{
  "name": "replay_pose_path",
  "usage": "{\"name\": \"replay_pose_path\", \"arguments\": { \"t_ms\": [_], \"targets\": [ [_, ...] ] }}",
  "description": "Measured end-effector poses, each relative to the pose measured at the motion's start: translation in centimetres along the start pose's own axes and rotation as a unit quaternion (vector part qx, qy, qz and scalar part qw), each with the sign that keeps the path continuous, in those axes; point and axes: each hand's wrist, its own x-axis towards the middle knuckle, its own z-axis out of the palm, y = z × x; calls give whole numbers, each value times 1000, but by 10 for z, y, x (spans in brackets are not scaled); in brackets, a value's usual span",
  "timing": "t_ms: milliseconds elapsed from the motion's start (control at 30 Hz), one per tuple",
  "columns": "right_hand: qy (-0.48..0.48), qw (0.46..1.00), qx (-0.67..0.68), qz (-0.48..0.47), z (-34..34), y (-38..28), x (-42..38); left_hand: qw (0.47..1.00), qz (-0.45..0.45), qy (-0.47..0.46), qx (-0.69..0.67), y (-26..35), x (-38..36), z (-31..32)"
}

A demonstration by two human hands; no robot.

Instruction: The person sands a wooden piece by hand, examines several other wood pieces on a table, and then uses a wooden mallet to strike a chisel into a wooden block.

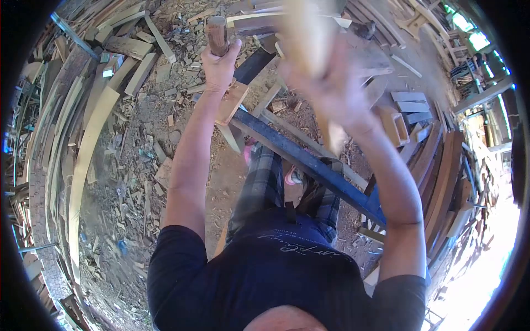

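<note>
My left hand (pixel 220 70) is wrapped round a thick, round wooden chisel handle (pixel 216 34) with a flat end; the blade is hidden below the hand. Just under my left wrist lies a light brown wooden block (pixel 233 103), resting against a dark blue beam (pixel 298 150). My right hand (pixel 337 94) is raised and smeared by motion, closed on a pale wooden mallet-like piece (pixel 309 41). Its exact shape is blurred. Both hands are apart from each other, the right one nearer the camera.
Long curved planks (pixel 91 143) line the left side. Wood chips and offcuts (pixel 132 160) cover the ground. Reddish-brown boards (pixel 444 176) and a hollow wooden box-like piece (pixel 393 126) lie at the right. My legs (pixel 259 179) are below the beam.
</note>
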Motion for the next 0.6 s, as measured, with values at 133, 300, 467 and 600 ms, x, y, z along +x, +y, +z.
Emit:
{"name": "replay_pose_path", "arguments": {
  "t_ms": [133, 300, 467, 600],
  "targets": [
    [-111, 987, -114, -25, 7, 23, -23, 968, -99, 77, -220, -11, 4, -4],
    [-61, 992, 77, 75, -38, -33, -4, 981, -60, 51, -176, -10, -6, -6],
    [36, 972, 185, 140, -42, -36, -24, 974, -39, 50, -220, 7, 5, -23],
    [6, 959, 178, 222, -33, -11, -51, 983, -4, 55, -175, 28, 1, -19]
  ]
}}
